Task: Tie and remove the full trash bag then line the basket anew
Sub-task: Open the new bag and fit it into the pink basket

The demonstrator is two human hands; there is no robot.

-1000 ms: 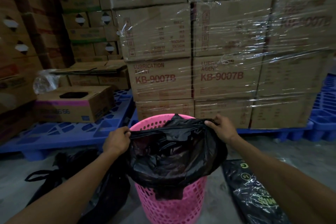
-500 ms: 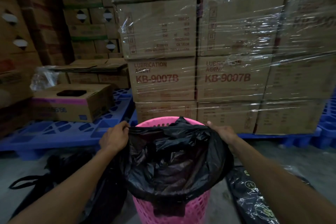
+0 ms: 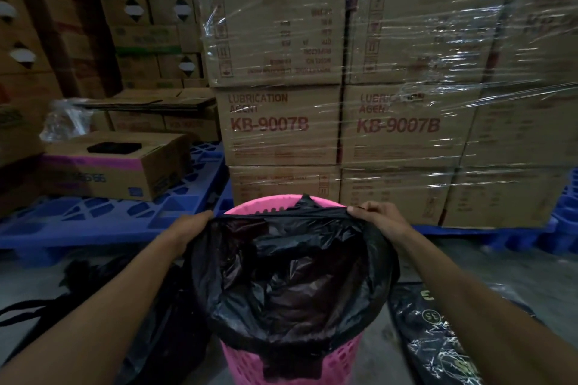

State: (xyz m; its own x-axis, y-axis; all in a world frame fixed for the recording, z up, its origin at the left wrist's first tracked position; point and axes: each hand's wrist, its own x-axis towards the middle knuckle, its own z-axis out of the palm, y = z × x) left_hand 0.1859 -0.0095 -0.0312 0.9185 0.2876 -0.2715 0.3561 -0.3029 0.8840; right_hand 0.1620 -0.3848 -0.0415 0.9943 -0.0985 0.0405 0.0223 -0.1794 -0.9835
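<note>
A pink perforated basket (image 3: 312,366) stands on the floor directly in front of me. A black trash bag (image 3: 291,278) is spread open inside it, its near edge folded down over the basket's front rim. My left hand (image 3: 190,228) pinches the bag's far edge on the left. My right hand (image 3: 375,217) pinches the same edge on the right, pulling it taut just short of the basket's back rim. A filled, tied black bag (image 3: 156,322) lies on the floor to the left of the basket.
A shrink-wrapped stack of cartons (image 3: 391,122) on a blue pallet (image 3: 516,237) rises right behind the basket. A cardboard box (image 3: 115,166) sits on another blue pallet (image 3: 93,222) at left. A black printed pack (image 3: 438,347) lies on the floor at right.
My view has come closer and lower over the basket. Both hands keep their grip on the bag's edge and have spread it a little wider toward the back rim.
</note>
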